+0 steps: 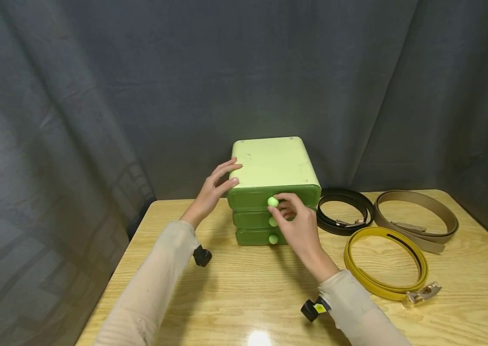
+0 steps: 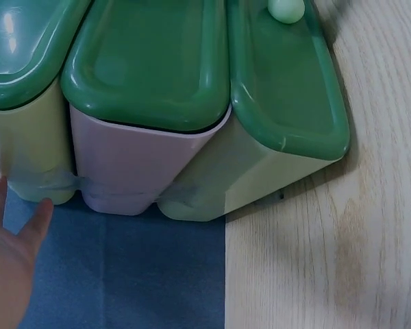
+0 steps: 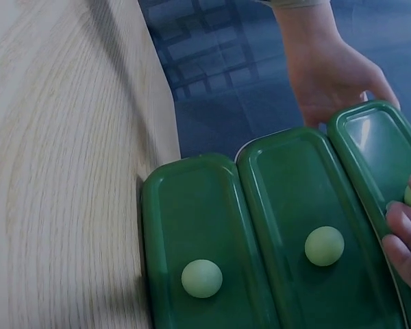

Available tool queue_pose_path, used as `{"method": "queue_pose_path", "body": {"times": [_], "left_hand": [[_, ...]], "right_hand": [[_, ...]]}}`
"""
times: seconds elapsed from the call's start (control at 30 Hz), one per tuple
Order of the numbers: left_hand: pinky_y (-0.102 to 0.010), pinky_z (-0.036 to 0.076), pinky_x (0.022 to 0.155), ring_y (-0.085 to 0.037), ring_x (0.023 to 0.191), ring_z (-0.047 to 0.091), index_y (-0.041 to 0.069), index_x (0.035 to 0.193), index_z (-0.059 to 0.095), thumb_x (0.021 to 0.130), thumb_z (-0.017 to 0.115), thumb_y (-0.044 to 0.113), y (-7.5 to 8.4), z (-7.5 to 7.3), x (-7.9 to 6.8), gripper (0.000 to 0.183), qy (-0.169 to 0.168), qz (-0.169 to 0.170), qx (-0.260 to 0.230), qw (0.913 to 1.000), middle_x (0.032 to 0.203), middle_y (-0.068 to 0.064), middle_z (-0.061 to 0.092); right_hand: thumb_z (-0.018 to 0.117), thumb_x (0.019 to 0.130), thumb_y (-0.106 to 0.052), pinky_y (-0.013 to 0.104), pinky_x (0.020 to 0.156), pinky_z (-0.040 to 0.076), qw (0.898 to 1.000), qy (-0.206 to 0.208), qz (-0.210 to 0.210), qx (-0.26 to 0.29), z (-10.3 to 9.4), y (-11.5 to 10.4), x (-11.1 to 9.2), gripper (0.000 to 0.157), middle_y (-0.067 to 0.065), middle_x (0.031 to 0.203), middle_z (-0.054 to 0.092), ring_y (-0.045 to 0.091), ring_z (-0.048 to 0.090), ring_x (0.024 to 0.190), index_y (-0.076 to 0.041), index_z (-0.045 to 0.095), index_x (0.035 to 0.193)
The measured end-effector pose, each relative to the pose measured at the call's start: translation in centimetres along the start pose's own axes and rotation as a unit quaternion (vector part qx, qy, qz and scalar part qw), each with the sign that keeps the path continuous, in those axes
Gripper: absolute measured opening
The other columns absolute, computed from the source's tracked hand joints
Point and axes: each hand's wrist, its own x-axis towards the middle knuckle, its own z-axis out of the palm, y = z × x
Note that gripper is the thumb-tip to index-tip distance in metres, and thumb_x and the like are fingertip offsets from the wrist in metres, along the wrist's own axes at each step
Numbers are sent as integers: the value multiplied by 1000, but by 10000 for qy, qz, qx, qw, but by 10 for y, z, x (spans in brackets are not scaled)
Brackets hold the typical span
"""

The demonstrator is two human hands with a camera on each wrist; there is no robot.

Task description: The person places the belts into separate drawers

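A small three-drawer chest (image 1: 276, 161) with a pale green top and dark green drawer fronts stands at the table's back edge. Its round light green knobs run down the front. My left hand (image 1: 210, 191) rests against the chest's upper left side, fingers spread over the top edge. With thumb and fingers my right hand (image 1: 299, 225) pinches the top drawer's knob (image 1: 273, 202). In the right wrist view the middle knob (image 3: 324, 246) and the bottom knob (image 3: 202, 278) show untouched. All three drawers look closed.
Right of the chest lie a coiled black belt (image 1: 324, 223), a coiled tan belt (image 1: 449, 218) and a coiled yellow belt (image 1: 349, 262) with a metal buckle. A dark grey curtain (image 1: 244, 72) hangs behind the wooden table (image 1: 235, 298).
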Motion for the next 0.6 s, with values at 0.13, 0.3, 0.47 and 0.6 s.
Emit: {"method": "queue_pose_path", "body": {"times": [0.13, 0.3, 0.47, 0.6], "left_hand": [[-58, 18, 116, -10, 146, 20, 16, 143, 53, 101, 54, 23, -11, -1, 2, 43, 72, 38, 28, 10000, 157, 10, 31], [-60, 17, 116, -14, 147, 19, 12, 144, 53, 102, 53, 21, -12, 0, 2, 42, 74, 89, -79, 9999, 158, 5, 30], [-60, 18, 116, -14, 147, 20, 12, 144, 53, 102, 53, 21, -11, 0, 1, 42, 84, 62, -84, 9999, 158, 6, 30], [-60, 19, 115, -12, 147, 20, 14, 143, 53, 102, 53, 24, -11, 1, 1, 43, 85, 83, -68, 9999, 158, 8, 31]], "right_hand": [[78, 85, -6, 21, 62, 55, 9999, -32, 86, 55, 0, -1, 0, 24, 4, 82, 71, 12, 66, 69, -5, 68, 107], [77, 86, -6, 19, 61, 53, 9997, -84, 169, 137, -1, -3, -3, 23, 2, 83, 71, 11, 66, 69, -6, 68, 107], [78, 85, -6, 19, 61, 53, 9998, -116, 117, 119, -3, -6, -8, 25, 0, 83, 71, 10, 66, 70, -7, 68, 108], [80, 83, -5, 21, 63, 55, 9999, -92, -27, 50, -6, -9, -11, 28, 0, 83, 71, 11, 67, 72, -6, 67, 108]]}}
